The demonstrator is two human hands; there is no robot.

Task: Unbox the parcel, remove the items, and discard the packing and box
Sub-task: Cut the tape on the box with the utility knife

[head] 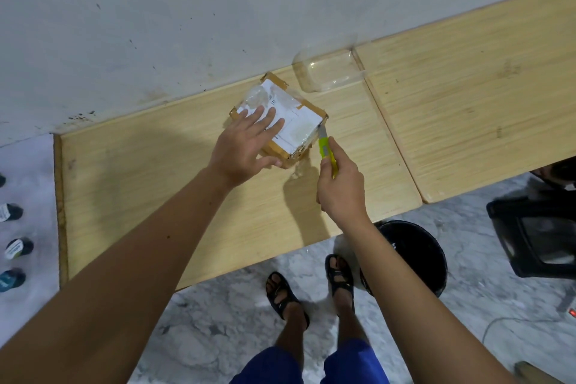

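So the desk (193, 196) was light wood-grain, pushed right up against a scuffed whitish wall (156, 25) with dark specks and grime along the bottom edge. A second desk (467, 109) of the same wood sat flush against its right side, with a visible seam between the two.

The parcel (304, 126) sat near the back of the desk, close to the wall, turned at an angle. It was a small brown cardboard box wrapped in shiny clear tape with a white label on top. The left hand (246, 146) lay flat on it, fingers spread straight over the label and thumb against the near side, so that grip was released, just pressing down. The right hand (341, 187) had its grip clenched around a yellow-green box cutter (327, 151), index finger stretched along the top, the blade end touching the box's right corner edge.

Just behind the box to the right, straddling the seam, sat a clear plastic tray (327, 72).

The floor (218, 321) was grey-white marble pattern. A black bucket (411, 256) stood under the desk's front edge next to the person's sandalled feet (311, 287). A black stool (539, 237) was off to the right, and a few small bottles (15, 248) were lined up on the floor at far left.
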